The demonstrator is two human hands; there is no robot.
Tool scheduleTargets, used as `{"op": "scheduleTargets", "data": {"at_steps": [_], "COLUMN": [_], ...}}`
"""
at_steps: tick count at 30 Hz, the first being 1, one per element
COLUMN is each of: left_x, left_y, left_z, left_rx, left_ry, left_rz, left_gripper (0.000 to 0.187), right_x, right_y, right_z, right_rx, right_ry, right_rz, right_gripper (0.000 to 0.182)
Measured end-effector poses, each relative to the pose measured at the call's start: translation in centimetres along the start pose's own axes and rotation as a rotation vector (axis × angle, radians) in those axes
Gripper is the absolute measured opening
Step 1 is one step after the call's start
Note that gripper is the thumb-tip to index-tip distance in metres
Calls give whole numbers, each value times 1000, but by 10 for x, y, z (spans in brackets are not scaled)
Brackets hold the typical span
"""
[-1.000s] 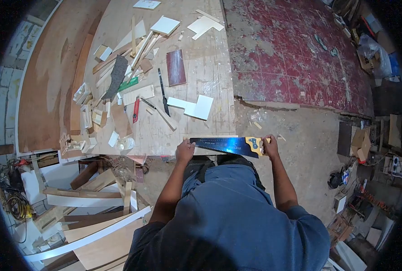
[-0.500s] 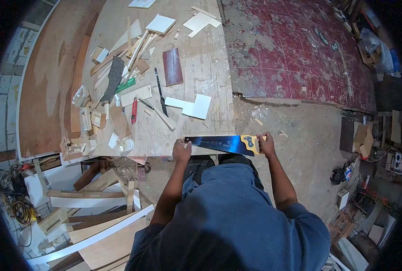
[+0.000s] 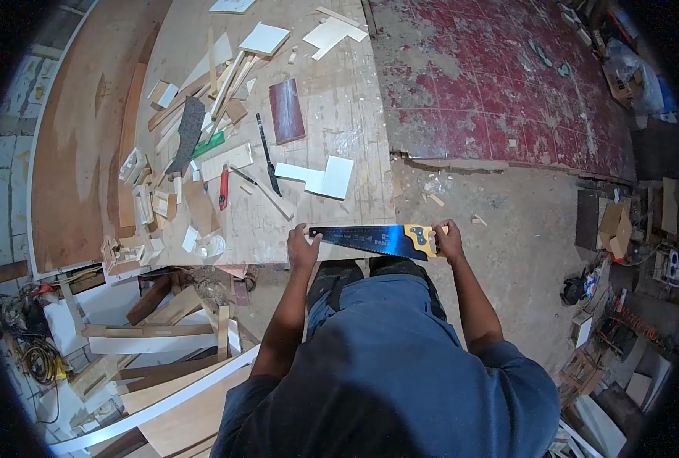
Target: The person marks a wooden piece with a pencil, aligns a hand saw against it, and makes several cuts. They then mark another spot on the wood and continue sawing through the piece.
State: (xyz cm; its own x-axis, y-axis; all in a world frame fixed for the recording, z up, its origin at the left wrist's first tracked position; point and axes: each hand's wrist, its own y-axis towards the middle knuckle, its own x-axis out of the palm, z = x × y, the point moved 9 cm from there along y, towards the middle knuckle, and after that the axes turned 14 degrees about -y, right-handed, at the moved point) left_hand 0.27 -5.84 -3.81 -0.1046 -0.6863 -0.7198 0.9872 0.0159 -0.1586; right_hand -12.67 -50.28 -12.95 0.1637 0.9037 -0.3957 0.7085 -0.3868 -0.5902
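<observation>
A handsaw point(image 3: 370, 239) with a dark blue blade and a yellow-and-black handle lies crosswise in front of my body, at the near edge of the wooden worktable point(image 3: 354, 137). My right hand point(image 3: 448, 241) is wrapped round its handle at the right. At the left, the narrow tip of the blade sits between the thumb and fingers of my left hand point(image 3: 303, 247). The teeth face toward me. Nearest on the tabletop are a thin wood strip point(image 3: 272, 200) and a white L-shaped board piece point(image 3: 329, 178).
Wood offcuts point(image 3: 229, 80), a red utility knife point(image 3: 224, 188), a black strap-like tool point(image 3: 267, 156) and a reddish-brown board point(image 3: 287, 111) lie on the table. Scrap boards point(image 3: 148, 330) are piled at lower left. A cardboard box point(image 3: 614, 229) stands on the floor at right.
My left thumb and fingers have parted slightly at the blade's tip, and that hand has shifted a little left. The saw stays almost level, with my right hand on its handle.
</observation>
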Motion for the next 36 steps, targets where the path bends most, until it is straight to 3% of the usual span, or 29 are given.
{"op": "scheduleTargets", "data": {"at_steps": [20, 25, 36], "left_x": [-1, 6, 7], "left_y": [6, 9, 7], "left_z": [-1, -12, -14], "left_rx": [1, -130, -67], "left_ry": [5, 75, 49], "left_rz": [-3, -68, -47], "left_gripper": [57, 61, 59], "right_x": [0, 1, 1], "right_y": [0, 2, 1], "right_z": [5, 5, 4], "right_rx": [28, 3, 28], "right_ry": [5, 16, 7], "right_rz": [24, 19, -8], "right_gripper": [22, 23, 31]}}
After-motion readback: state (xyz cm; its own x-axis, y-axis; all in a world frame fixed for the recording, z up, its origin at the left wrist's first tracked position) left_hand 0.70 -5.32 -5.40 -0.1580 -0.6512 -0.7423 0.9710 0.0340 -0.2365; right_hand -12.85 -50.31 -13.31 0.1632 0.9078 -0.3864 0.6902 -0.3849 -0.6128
